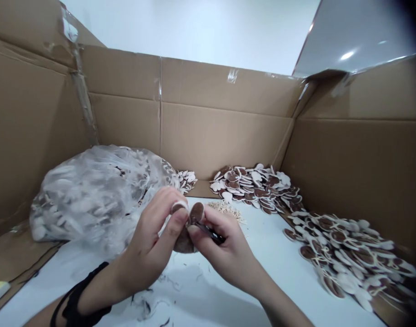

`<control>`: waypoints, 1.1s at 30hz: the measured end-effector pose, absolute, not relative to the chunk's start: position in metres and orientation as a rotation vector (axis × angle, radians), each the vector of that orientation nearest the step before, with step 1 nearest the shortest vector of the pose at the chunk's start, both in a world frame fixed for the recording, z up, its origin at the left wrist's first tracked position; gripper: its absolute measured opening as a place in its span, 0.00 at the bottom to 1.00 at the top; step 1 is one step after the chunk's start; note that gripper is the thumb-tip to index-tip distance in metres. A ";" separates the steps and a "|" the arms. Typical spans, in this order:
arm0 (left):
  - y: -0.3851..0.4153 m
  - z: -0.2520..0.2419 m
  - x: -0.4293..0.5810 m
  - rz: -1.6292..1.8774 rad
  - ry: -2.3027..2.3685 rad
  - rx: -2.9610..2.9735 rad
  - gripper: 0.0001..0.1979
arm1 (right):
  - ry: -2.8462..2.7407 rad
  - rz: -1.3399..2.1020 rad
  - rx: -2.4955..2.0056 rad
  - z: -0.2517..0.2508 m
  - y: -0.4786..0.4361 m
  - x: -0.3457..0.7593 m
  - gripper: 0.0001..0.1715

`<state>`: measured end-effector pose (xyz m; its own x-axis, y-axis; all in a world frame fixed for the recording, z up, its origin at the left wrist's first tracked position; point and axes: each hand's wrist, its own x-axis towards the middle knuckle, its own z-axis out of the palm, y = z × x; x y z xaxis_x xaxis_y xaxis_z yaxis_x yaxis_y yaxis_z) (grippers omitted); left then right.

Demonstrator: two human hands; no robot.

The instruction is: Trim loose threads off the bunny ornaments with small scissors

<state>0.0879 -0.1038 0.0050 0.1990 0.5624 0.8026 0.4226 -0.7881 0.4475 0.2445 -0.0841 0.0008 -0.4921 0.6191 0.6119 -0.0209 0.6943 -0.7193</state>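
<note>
A small brown-and-white piece (185,243) with two rounded ear-like lobes, like a rabbit's head, is held up over the white work surface. My left hand (153,240) pinches one lobe between thumb and fingers. Against the other lobe, my right hand (228,245) is closed around a slim dark tool (213,233). The tool's tip lies between the lobes and is partly hidden by my thumb, so its exact kind is unclear. Just behind my right hand lies a small heap of short cream-coloured strips (228,210).
A clear plastic bag (92,195) full of similar pieces stands at the left. Heaps of brown-and-white pieces lie at the back right (258,186) and right (351,254), some with cream ties. Dark thread scraps (146,306) litter the white surface (208,295). Cardboard walls (224,136) surround it.
</note>
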 end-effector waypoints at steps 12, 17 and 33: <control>-0.095 0.006 0.074 2.111 0.839 2.599 0.07 | -1.822 0.321 -0.329 -0.016 -0.088 0.239 0.07; -0.089 0.012 0.064 2.196 0.462 2.720 0.09 | -1.401 1.284 -0.363 -0.006 -0.086 0.246 0.13; -0.094 0.013 0.074 1.951 1.260 2.846 0.07 | -1.645 0.974 -0.525 0.002 -0.087 0.243 0.12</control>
<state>0.0739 -0.0939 0.0130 0.2557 0.2253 0.9401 0.7643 -0.6426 -0.0539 0.2431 -0.0866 0.0016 -0.3023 0.7579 0.5781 -0.1422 0.5638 -0.8136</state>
